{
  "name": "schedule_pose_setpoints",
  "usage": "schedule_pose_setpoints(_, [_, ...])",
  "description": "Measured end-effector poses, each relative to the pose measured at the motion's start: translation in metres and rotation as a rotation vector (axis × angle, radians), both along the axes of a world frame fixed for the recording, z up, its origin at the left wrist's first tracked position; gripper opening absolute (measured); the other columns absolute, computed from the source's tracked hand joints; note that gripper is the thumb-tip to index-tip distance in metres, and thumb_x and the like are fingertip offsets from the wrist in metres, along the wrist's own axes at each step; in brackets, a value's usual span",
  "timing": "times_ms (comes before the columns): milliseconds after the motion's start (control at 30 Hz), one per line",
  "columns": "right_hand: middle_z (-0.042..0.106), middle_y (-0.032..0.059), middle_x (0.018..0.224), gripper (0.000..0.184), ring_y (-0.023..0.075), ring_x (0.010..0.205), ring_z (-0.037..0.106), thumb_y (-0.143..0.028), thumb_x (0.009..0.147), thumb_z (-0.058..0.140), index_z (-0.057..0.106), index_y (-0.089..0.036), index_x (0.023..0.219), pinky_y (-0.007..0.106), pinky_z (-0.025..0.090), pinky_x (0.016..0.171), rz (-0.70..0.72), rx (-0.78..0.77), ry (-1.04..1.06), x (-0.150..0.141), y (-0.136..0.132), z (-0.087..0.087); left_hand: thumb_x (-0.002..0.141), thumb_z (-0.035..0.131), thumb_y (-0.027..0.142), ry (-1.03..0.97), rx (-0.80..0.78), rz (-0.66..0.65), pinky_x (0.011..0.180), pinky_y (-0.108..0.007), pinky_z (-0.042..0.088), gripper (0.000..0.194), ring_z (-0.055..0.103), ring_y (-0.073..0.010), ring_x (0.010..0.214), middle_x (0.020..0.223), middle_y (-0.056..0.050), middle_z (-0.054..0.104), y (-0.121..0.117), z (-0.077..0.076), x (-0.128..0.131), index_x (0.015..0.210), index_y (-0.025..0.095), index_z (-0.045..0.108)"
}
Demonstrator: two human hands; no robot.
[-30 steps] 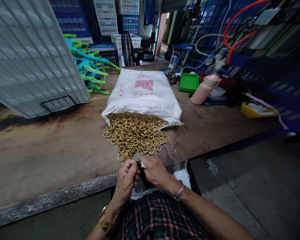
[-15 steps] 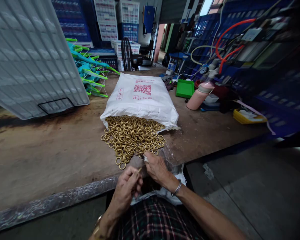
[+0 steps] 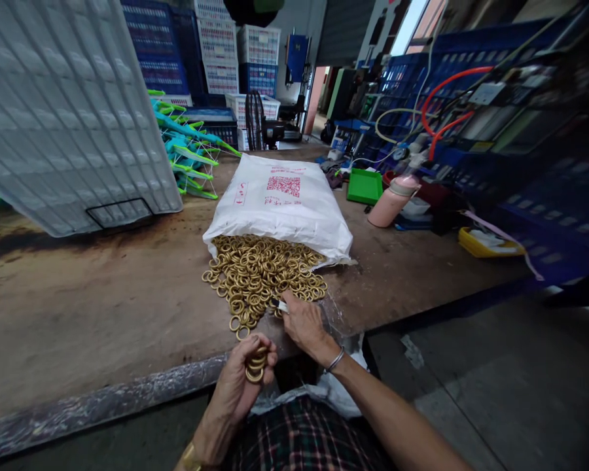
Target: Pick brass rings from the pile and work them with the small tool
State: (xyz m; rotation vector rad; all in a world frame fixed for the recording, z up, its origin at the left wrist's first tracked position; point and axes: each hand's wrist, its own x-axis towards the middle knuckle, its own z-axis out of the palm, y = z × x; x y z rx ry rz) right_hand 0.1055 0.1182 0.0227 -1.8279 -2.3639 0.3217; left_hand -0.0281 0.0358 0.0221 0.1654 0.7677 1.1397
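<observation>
A loose heap of brass-coloured rings (image 3: 255, 271) spills from the mouth of a white woven sack (image 3: 319, 219) with red print. My left hand (image 3: 235, 383), in front of the heap at the table edge, curls palm up around several gold rings (image 3: 255, 374). My right hand (image 3: 307, 325) reaches to the near right side of the heap. Between its thumb and fingers is a small white tool with a dark tip (image 3: 281, 305); its exact kind is unclear. The tip is over the rings, and I cannot tell whether it touches one.
A ribbed translucent bin (image 3: 73, 131) stands at the left, with green and teal plastic pieces (image 3: 191, 154) behind it. On the right are a green tray (image 3: 364, 186), a pink bottle (image 3: 392, 203) and a yellow tray (image 3: 488, 243). White plastic (image 3: 346, 392) hangs below the table edge.
My left hand has turned and loosened, so the rings in its palm now show; the ring edge at its fingertips no longer does. My right hand has shifted slightly toward the heap.
</observation>
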Motion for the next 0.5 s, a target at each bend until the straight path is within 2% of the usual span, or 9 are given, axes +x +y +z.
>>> schedule_pose_setpoints(167, [0.064, 0.0024, 0.077, 0.017, 0.0136, 0.067, 0.057, -0.013, 0.081, 0.041, 0.053, -0.020, 0.090, 0.024, 0.027, 0.057, 0.013, 0.031, 0.094, 0.006, 0.003, -0.006, 0.064, 0.073, 0.028, 0.003, -0.056, 0.036, 0.040, -0.017, 0.039, 0.023, 0.059, -0.0135, 0.064, 0.075, -0.007, 0.063, 0.003, -0.008, -0.001, 0.064, 0.011, 0.058])
schedule_pose_setpoints(333, [0.059, 0.0020, 0.077, 0.014, 0.0131, 0.070, 0.052, -0.019, 0.085, 0.038, 0.052, -0.020, 0.083, 0.022, 0.033, 0.064, 0.024, 0.059, 0.398, 0.015, 0.006, -0.009, 0.064, 0.073, 0.030, 0.060, 0.006, 0.034, 0.036, -0.015, 0.036, 0.024, 0.056, -0.0115, 0.059, 0.066, -0.001, 0.058, 0.010, -0.004, 0.000, 0.070, 0.013, 0.056])
schedule_pose_setpoints(500, [0.052, -0.0011, 0.070, 0.018, 0.0123, 0.065, 0.047, -0.031, 0.085, 0.038, 0.048, -0.020, 0.073, 0.022, 0.036, 0.060, 0.029, -0.114, 0.767, 0.023, 0.005, -0.004, 0.067, 0.071, 0.032, 0.167, 0.111, 0.068, 0.037, -0.016, 0.038, 0.028, 0.054, -0.0103, 0.058, 0.066, 0.002, 0.056, 0.016, 0.000, 0.004, 0.084, 0.017, 0.055])
